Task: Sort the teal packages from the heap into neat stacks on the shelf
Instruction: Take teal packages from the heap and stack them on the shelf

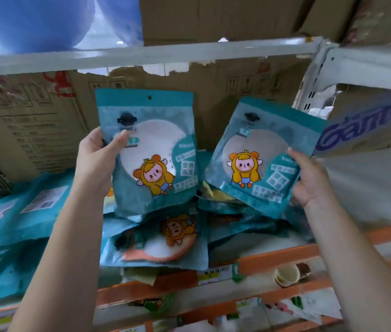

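Beneath the fingers (120, 140) of both hands, the shelf (285, 257) with its orange front rail carries everything. Behind the fingers stands a torn cardboard box (33, 121). Just under them lies the heap (156, 245) of teal packages. Left of the left hand (96, 161), a flatter stack (17, 224) lies face down. The left hand pinches one package (151, 164) upright by its left edge, thumb on the front. The right hand (309, 180) pinches a second package (259, 164), tilted, at its lower right corner, thumb likewise on the front.

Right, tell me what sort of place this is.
Probably a stockroom or warehouse: metal shelving packed with cardboard cartons and heaps of identical teal packages.
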`<state>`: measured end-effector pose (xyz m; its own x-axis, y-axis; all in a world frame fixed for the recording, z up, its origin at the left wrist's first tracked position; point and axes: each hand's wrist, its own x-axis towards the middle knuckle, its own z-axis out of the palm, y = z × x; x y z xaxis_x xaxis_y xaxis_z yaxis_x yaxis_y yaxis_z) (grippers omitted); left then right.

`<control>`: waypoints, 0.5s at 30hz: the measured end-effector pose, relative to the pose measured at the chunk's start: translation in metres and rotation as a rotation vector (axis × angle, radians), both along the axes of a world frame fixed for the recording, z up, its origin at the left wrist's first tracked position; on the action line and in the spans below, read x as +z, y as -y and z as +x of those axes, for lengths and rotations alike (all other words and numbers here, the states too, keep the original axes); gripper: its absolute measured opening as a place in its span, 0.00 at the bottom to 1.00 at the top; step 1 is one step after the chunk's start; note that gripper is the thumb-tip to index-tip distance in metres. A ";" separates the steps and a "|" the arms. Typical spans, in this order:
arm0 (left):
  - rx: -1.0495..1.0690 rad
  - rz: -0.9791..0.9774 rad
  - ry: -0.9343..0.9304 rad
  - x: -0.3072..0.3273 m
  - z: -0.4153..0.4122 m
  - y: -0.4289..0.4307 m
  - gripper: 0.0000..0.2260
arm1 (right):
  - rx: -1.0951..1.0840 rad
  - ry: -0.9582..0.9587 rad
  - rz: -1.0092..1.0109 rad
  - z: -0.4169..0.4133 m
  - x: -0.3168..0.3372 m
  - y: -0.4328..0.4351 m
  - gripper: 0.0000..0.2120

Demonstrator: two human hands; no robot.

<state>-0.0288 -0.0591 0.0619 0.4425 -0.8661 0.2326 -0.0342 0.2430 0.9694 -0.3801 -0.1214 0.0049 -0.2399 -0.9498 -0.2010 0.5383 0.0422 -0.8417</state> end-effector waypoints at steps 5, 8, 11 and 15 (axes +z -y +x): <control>-0.071 0.000 0.050 0.007 -0.089 0.021 0.02 | -0.081 -0.081 -0.018 -0.085 -0.010 -0.022 0.11; -0.121 -0.012 0.126 -0.001 -0.164 0.032 0.01 | -0.139 -0.173 -0.028 -0.152 -0.015 -0.037 0.05; -0.175 0.016 0.207 -0.016 -0.248 0.039 0.03 | -0.178 -0.235 -0.020 -0.226 -0.021 -0.053 0.01; -0.263 0.084 0.151 -0.044 -0.348 0.041 0.02 | -0.272 -0.316 0.016 -0.319 -0.030 -0.074 0.01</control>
